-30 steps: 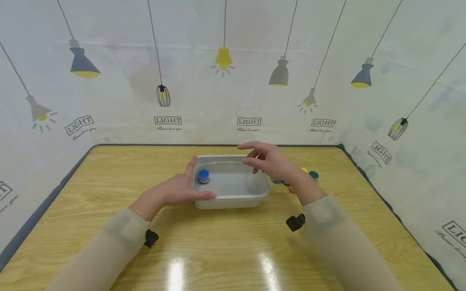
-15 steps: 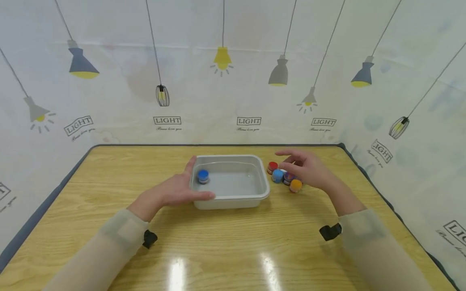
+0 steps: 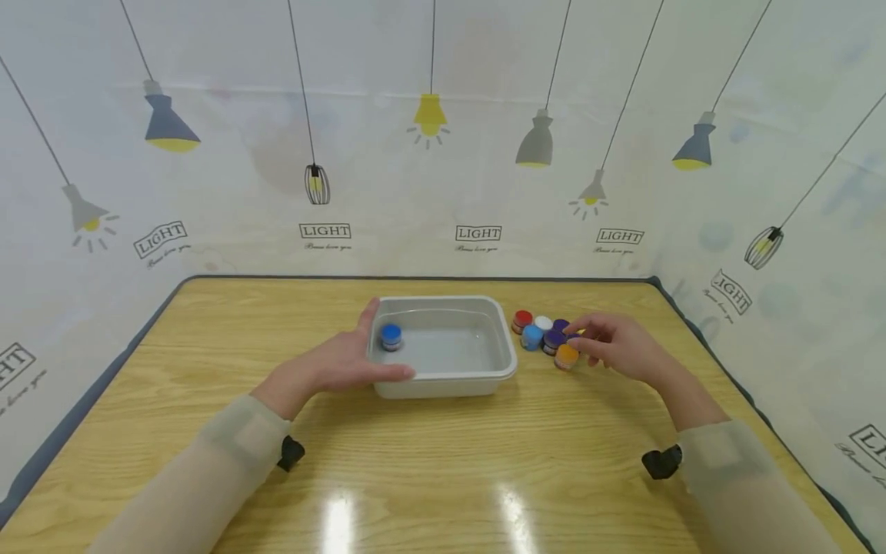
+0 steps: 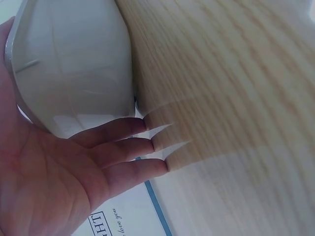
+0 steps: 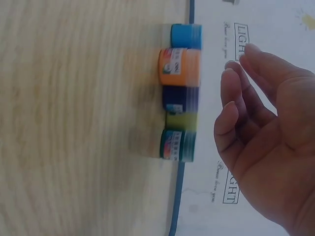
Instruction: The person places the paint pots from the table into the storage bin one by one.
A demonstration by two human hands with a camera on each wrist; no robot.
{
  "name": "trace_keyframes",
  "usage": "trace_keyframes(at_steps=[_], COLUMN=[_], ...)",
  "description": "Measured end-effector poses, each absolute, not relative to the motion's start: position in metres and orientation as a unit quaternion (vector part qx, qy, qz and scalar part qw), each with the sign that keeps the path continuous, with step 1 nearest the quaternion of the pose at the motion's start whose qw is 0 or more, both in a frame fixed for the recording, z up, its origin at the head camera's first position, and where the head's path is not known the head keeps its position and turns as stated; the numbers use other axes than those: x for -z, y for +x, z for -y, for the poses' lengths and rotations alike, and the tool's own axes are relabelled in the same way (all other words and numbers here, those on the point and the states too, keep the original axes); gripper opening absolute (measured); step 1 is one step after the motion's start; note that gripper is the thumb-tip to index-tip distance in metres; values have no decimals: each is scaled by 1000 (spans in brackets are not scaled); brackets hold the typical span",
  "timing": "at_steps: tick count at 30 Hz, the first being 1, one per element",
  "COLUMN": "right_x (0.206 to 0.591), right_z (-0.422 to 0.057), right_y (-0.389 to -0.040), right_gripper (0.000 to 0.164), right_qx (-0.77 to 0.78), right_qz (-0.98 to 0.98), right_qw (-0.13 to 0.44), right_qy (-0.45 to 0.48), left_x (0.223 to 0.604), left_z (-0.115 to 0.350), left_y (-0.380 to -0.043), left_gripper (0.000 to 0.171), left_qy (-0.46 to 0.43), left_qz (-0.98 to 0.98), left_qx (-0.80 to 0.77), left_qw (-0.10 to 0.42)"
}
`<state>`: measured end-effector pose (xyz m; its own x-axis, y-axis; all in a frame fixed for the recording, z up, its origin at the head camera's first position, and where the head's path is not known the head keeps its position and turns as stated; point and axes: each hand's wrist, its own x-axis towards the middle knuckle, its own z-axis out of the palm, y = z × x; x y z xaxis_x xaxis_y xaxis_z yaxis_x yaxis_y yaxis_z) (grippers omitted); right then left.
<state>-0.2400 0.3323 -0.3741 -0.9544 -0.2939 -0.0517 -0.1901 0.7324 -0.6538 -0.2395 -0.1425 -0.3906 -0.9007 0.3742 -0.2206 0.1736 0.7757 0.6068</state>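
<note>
A light grey plastic bin [image 3: 446, 377] stands on the wooden table, holding one small blue paint jar [image 3: 391, 337] at its left end. My left hand [image 3: 335, 362] rests against that end, thumb along the front rim; in the left wrist view its other fingers [image 4: 123, 147] extend straight beside the bin wall. To the right of the bin is a cluster of small paint jars. My right hand [image 3: 623, 346] hovers over its right side with loosely bent fingers and nothing between them, close to the orange jar [image 3: 566, 356]. A green jar [image 5: 178, 145] shows in the right wrist view.
Red [image 3: 522, 322], white [image 3: 543, 323], light blue [image 3: 531, 337] and dark purple [image 3: 554, 342] jars crowd together beside the bin. A pale wall sheet [image 3: 388, 254] printed with lamps rises behind the table's dark back edge.
My right hand has moved from over the bin's right end rightward to the jar cluster, bringing more jars into sight. The left hand stays at the bin.
</note>
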Motion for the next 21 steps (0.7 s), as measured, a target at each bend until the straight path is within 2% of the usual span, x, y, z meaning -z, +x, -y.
trace_keyframes(at_steps=[9,21], right_x=[389,399], right_z=[-346,-347], right_y=[-244,-249], right_gripper=[33,38], right_qx=[330,346], right_qz=[-930,-923], right_qw=[114,126], right_qy=[-114,-115], left_x=[390,390], left_z=[142,143], left_y=[-240,-241], left_gripper=[148,148], left_qy=[155,153], left_qz=[-926,-926], left_qx=[-300,-301], left_qw=[165,171])
